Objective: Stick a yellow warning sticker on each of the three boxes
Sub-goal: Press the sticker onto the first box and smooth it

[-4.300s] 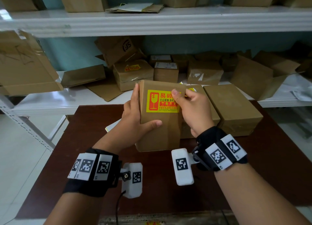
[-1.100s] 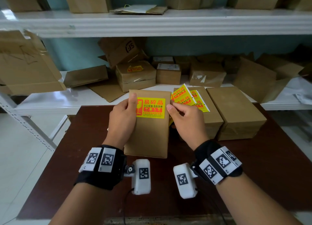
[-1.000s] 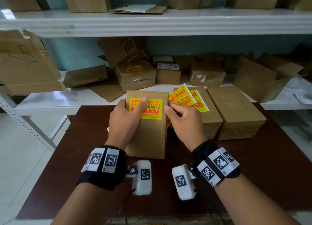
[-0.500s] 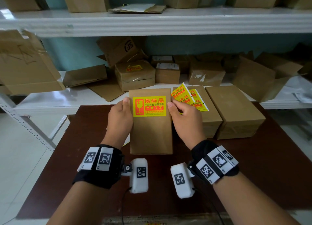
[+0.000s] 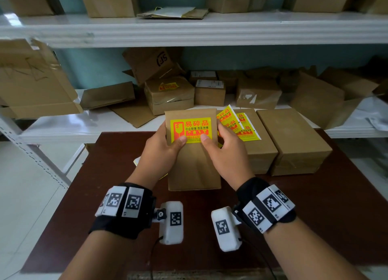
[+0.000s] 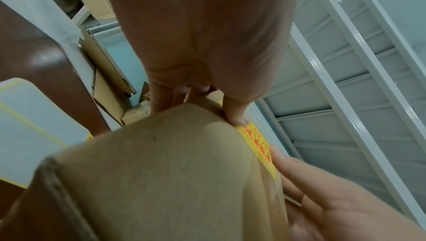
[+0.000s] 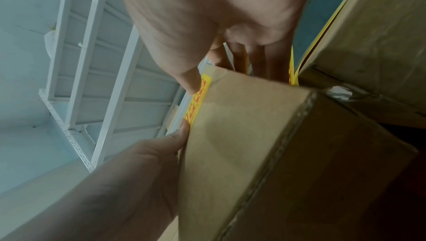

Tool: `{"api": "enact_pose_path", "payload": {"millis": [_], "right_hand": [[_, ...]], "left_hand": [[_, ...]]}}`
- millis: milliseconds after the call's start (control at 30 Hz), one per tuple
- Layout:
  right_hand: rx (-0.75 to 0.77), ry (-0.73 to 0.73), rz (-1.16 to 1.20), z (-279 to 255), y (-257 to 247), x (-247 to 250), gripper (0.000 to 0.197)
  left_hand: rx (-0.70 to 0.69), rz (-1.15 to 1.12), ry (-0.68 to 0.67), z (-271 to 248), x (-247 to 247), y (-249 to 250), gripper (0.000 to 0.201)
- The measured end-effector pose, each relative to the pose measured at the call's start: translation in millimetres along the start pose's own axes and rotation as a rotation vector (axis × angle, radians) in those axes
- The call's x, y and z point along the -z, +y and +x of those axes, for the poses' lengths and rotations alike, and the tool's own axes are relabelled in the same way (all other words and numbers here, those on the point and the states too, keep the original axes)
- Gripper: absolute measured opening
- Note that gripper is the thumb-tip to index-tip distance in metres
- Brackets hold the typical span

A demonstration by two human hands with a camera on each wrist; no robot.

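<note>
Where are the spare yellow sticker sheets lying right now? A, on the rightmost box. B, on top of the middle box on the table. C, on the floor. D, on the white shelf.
B: the spare sticker sheets lie on top of the middle box, just behind the right hand.

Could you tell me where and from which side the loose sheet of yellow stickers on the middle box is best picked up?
Probably by the far corner of the sticker sheet, which curls up off the middle box. Coming from above and behind lets a thumb slip under the lifted edge. The near part lies flat, partly behind the right hand, so it offers less to pinch.
</note>
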State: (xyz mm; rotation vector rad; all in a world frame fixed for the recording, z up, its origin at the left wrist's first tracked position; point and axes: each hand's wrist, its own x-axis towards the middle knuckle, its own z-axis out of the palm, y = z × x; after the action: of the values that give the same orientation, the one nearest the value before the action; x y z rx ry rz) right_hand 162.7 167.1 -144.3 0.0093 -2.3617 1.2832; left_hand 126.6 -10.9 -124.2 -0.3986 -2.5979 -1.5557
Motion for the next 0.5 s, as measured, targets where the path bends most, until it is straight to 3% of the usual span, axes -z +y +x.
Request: {"api": "enact_pose_path", "payload": {"millis": [200,500], "right_hand": [[-0.033,-0.033,-0.014,0.5,2.8,-0.6,0.067],[-0.114,-0.148,-0.009,5.2,7.6,1.8,0.089]], "left_hand": [[-0.028,0.026,-0.029,1.9,3.9,-5.0,0.033],[0.036,-0.051,-0.192,3.4,15.6,-14.2,0.042]]}}
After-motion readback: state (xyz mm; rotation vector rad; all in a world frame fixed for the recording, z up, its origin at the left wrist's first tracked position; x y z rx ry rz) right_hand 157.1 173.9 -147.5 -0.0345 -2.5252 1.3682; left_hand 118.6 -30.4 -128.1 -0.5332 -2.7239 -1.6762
